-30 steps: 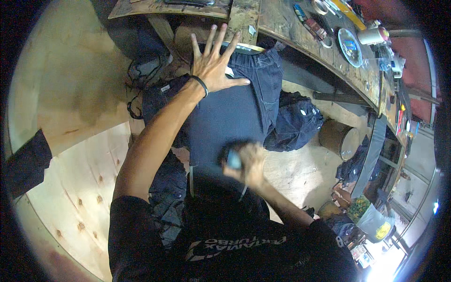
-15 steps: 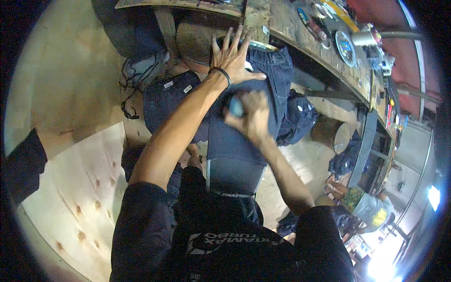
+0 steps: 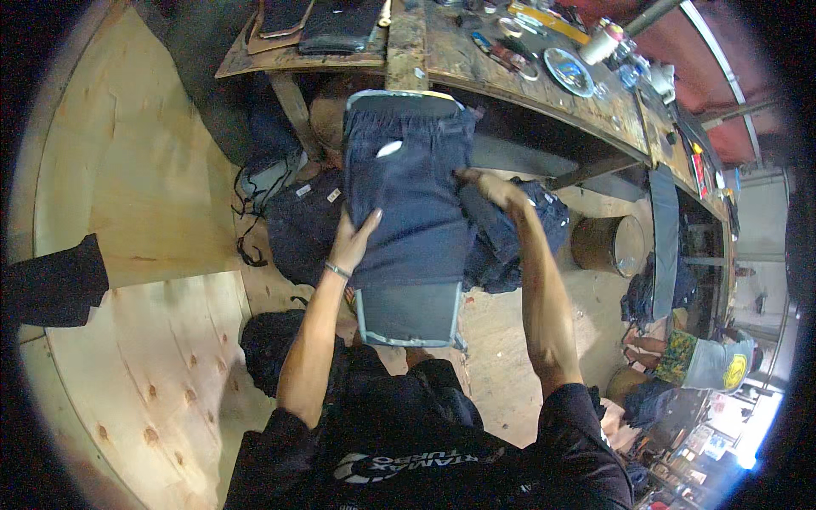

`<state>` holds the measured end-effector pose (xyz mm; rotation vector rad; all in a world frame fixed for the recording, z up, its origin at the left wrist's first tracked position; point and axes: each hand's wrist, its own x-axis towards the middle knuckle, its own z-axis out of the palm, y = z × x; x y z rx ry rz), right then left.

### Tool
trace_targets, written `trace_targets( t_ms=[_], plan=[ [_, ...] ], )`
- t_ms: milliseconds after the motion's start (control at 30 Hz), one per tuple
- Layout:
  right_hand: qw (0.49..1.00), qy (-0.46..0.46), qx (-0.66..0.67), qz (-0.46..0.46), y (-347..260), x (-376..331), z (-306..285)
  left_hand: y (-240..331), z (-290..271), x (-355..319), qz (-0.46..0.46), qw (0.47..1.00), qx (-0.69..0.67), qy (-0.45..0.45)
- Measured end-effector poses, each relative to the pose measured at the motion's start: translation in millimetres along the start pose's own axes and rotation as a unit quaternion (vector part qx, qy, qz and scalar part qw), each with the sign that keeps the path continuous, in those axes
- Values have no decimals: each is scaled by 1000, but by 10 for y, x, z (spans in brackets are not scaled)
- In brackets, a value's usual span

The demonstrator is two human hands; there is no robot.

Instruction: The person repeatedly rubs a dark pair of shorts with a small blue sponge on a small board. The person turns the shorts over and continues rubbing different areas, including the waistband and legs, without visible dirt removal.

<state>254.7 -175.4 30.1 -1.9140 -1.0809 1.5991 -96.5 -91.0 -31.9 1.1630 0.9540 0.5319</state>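
A dark navy garment with a gathered elastic waistband (image 3: 412,204) is stretched over a narrow flat board (image 3: 408,319). The board's grey near end sticks out below the cloth. A small white oval mark shows near the waistband. My left hand (image 3: 353,242) grips the garment's left edge, thumb on top and fingers tucked out of sight at the side. At the right edge my right hand (image 3: 497,191) is closed on the cloth, its fingertips partly hidden. The blue-green thing seen earlier in my right hand no longer shows.
A worn wooden workbench (image 3: 476,85) runs along the far side, with a blue dish (image 3: 568,72) and tools. Dark garment piles lie left (image 3: 302,221) and right (image 3: 544,221) of the board. A round drum (image 3: 608,245) stands at right; beyond, a person (image 3: 705,361) bends over.
My left hand has moved from lying spread near the waistband to the garment's left edge. My right hand has left the middle, where it held a blue-green thing, for the right edge.
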Motion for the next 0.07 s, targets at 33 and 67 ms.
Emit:
trace_targets(
  t_ms=[33, 67],
  plan=[
    [999, -17, -22, -24, 55, -143, 145, -96, -11, -310, 3, 1000, 23, -12],
    [994, 91, -53, -29, 121, -348, 359, -129, 116, -373, 4, 1000, 20, -17]
  ],
)
